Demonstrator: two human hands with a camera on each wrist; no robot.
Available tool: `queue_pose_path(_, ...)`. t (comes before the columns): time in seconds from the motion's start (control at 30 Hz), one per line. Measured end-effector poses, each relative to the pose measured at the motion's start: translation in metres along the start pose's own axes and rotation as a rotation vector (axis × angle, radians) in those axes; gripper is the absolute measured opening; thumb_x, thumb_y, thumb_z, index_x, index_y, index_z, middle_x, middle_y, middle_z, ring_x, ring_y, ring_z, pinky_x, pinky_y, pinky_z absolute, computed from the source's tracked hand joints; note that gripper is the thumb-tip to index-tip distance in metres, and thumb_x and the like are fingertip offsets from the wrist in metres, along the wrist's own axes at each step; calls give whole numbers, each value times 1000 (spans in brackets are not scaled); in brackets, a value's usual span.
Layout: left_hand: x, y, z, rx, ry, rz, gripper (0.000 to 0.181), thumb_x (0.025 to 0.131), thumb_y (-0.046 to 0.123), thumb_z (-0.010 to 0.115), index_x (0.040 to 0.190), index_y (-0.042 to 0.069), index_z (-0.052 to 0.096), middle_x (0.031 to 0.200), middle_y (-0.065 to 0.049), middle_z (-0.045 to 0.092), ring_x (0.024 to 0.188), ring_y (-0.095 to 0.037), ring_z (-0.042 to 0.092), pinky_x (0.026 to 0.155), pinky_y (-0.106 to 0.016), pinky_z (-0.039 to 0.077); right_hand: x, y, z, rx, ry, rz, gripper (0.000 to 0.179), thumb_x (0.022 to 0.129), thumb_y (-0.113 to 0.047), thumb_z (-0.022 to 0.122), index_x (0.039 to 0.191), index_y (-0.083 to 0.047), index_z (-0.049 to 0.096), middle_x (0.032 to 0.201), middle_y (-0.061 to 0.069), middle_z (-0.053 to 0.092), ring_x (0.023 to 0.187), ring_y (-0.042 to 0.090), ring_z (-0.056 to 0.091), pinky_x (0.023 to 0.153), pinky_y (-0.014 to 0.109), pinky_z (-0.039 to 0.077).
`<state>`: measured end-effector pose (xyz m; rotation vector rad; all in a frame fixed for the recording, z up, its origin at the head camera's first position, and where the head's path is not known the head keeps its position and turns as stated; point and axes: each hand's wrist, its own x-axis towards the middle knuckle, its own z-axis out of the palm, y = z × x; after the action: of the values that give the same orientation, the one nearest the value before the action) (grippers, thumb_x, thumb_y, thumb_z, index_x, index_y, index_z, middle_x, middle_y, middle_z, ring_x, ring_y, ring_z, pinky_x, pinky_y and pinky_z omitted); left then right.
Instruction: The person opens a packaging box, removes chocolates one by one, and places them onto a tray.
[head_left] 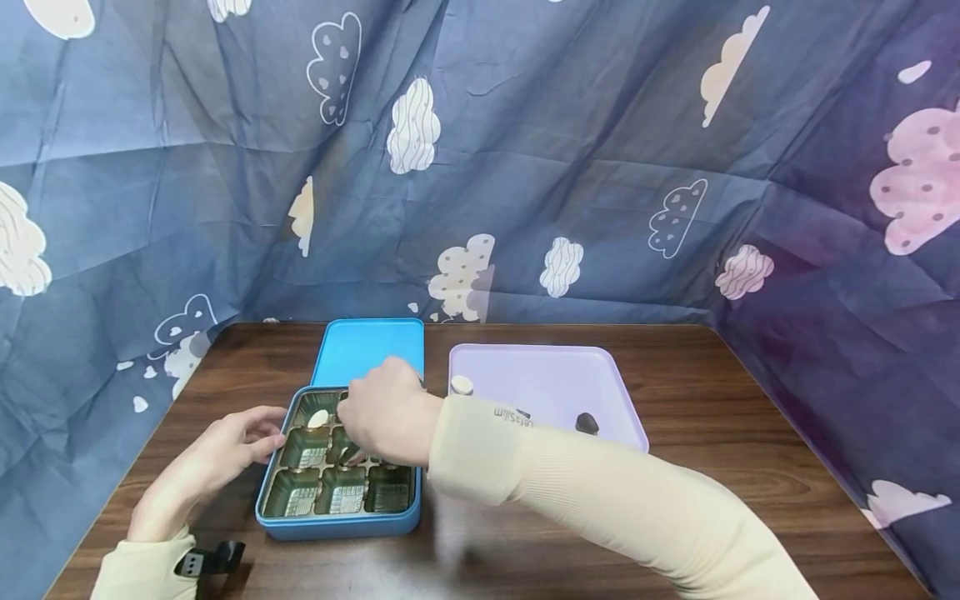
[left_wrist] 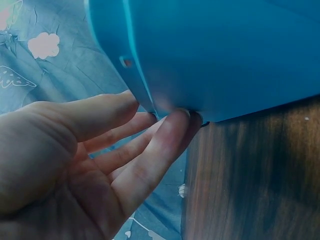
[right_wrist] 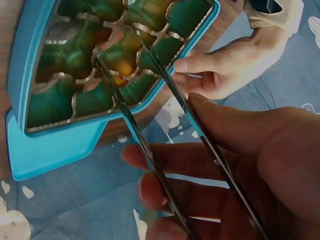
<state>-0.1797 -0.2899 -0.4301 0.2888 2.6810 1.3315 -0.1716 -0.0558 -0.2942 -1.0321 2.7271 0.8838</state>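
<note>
A blue box with a gold divided insert stands at the left of the table. An egg-shaped white stone lies in its back left compartment. My left hand holds the box's left side, thumb by the rim; in the left wrist view its fingers touch the lower edge. My right hand is above the box and grips metal tweezers. The tweezers' tips stand apart over the middle compartment. Whether anything lies between the tips I cannot tell.
A blue lid lies behind the box. To the right is a pale purple tray bearing a white stone and a dark stone; another dark piece is partly hidden by my right sleeve. Patterned cloth hangs behind the table.
</note>
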Motion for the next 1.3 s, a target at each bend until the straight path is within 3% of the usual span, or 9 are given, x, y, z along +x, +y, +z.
queue_pose_path(0.17,0,1,0,5,-4,-5,41,95,4,61,131,-13,48,102,-17,65,86,-25,67,69,-29,58,2,2,11,-42,84,-50,16,96,-29,57,97,-36,72,87,-13,66,64,8,53,54,30,48)
queue_pose_path(0.4,0,1,-1,23,0,-2,41,96,4,61,131,-14,48,103,-18,65,87,-26,68,69,-30,58,-7,22,13,-26,186,-79,17,96,-28,58,89,-34,72,78,-12,64,60,9,53,51,32,50)
queue_pose_path(0.53,0,1,0,19,-8,-3,42,96,5,60,131,-14,48,103,-18,65,86,-25,67,70,-32,58,-22,41,10,-24,222,-75,14,95,-30,61,85,-31,72,74,-11,61,57,9,51,49,32,49)
queue_pose_path(0.73,0,2,1,33,-11,8,43,95,6,61,132,-13,48,103,-18,66,84,-22,67,71,-30,58,-50,75,7,-39,315,-46,26,87,-8,58,76,-29,69,70,-8,60,55,11,50,44,33,46)
queue_pose_path(0.87,-1,3,1,37,-14,14,44,95,7,62,132,-13,48,103,-17,66,84,-21,66,71,-29,57,-67,98,12,-27,330,-23,24,85,-7,59,75,-28,68,70,-7,61,56,13,50,45,30,43)
queue_pose_path(1.0,1,3,3,33,-15,21,43,95,6,62,131,-13,48,101,-15,66,84,-21,66,71,-29,57,-80,122,32,-15,394,-4,18,84,-12,64,71,-25,65,65,-6,55,56,14,50,40,31,40)
queue_pose_path(1.2,3,3,3,42,-17,22,43,94,7,62,131,-13,49,100,-13,66,84,-21,65,71,-29,57,-95,155,84,43,544,58,23,89,-34,69,72,-18,66,68,-4,58,62,19,58,38,35,41)
queue_pose_path(1.3,-1,0,3,38,-4,15,43,95,6,62,131,-13,49,99,-13,66,84,-21,65,70,-29,57,-98,167,108,48,593,79,24,89,-36,71,74,-17,66,69,-4,59,65,20,59,38,36,41)
